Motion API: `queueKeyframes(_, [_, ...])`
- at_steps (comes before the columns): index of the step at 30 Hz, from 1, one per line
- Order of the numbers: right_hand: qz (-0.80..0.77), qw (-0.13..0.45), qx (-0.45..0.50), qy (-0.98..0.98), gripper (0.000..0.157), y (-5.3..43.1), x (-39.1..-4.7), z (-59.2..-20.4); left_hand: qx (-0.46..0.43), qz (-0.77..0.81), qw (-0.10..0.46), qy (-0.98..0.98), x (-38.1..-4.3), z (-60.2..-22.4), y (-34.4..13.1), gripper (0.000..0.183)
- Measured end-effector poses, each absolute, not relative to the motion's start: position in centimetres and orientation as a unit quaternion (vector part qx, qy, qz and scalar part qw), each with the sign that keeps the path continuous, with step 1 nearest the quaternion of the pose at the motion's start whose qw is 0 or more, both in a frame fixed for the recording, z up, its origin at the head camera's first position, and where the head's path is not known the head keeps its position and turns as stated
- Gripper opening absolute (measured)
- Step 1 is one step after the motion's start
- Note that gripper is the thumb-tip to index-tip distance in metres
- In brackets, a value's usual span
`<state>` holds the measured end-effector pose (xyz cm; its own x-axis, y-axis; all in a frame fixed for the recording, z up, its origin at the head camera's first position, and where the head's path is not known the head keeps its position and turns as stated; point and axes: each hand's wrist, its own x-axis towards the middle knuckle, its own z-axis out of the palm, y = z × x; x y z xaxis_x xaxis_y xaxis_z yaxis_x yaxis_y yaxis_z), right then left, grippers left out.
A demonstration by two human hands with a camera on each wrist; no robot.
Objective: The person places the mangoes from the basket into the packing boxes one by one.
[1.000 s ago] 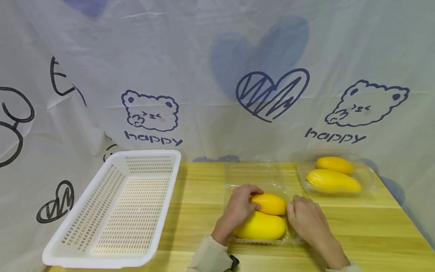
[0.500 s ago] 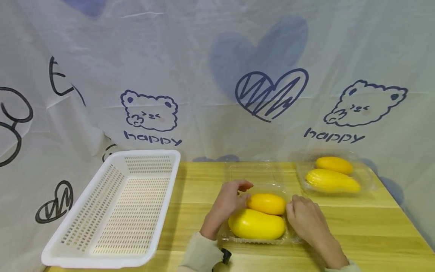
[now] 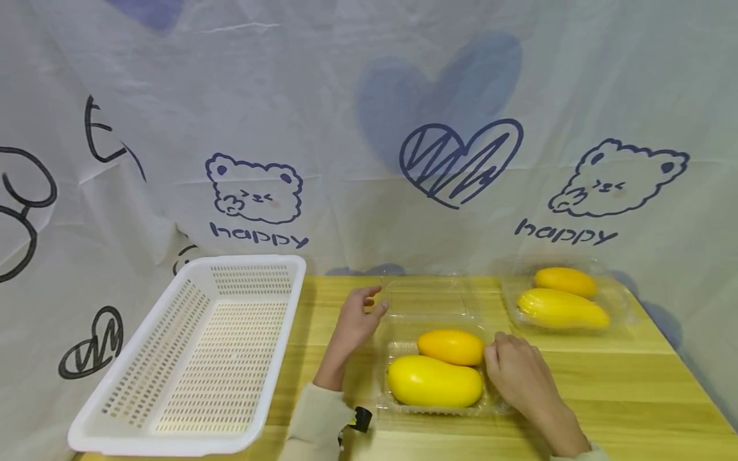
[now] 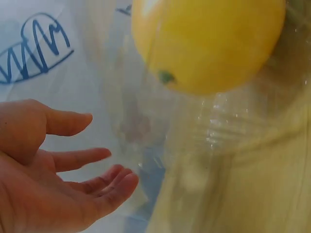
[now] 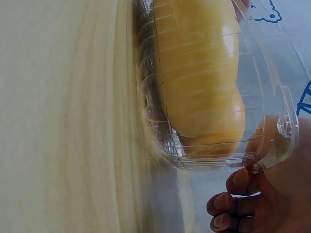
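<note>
A clear plastic clamshell box [image 3: 399, 351] lies with its lid [image 3: 426, 298] folded back on the table. Inside it are a larger yellow mango-like fruit [image 3: 435, 382] and, behind that, a smaller orange-yellow fruit [image 3: 451, 346]. My right hand [image 3: 521, 374] pinches the box's right rim; in the right wrist view its thumb and fingers meet at the clear edge [image 5: 286, 124]. My left hand [image 3: 356, 322] holds nothing and is just left of the lid, fingers loosely spread. The left wrist view shows that hand [image 4: 63, 174] apart from the yellow fruit [image 4: 209, 43].
A white perforated plastic basket [image 3: 271, 384] stands on the left of the wooden table [image 3: 605, 390]. At the back right is another clear box [image 3: 619, 307] with two yellow fruits [image 3: 562, 309] in it. A printed cloth [image 3: 346, 128] hangs behind the table.
My left hand has let go of the fruits and moved left and back, off the box. The fruits have shifted slightly left. My right hand stays at the rim.
</note>
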<state>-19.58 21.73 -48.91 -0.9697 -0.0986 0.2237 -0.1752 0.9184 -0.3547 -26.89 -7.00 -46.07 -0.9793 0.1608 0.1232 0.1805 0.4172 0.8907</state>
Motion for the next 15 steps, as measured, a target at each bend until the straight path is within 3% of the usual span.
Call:
queueKeyframes(9, [0.192, 0.096, 0.069, -0.974, 0.029, 21.8, -19.5, -48.9, -0.068, -0.637, -0.127, -0.758, -28.0, -47.9, -7.8, 0.061])
queueKeyframes(15, [0.194, 0.105, 0.074, -0.973, 0.030, 21.8, -19.5, -48.9, -0.024, -0.726, -0.168, -0.667, -28.9, -49.4, -7.5, 0.061])
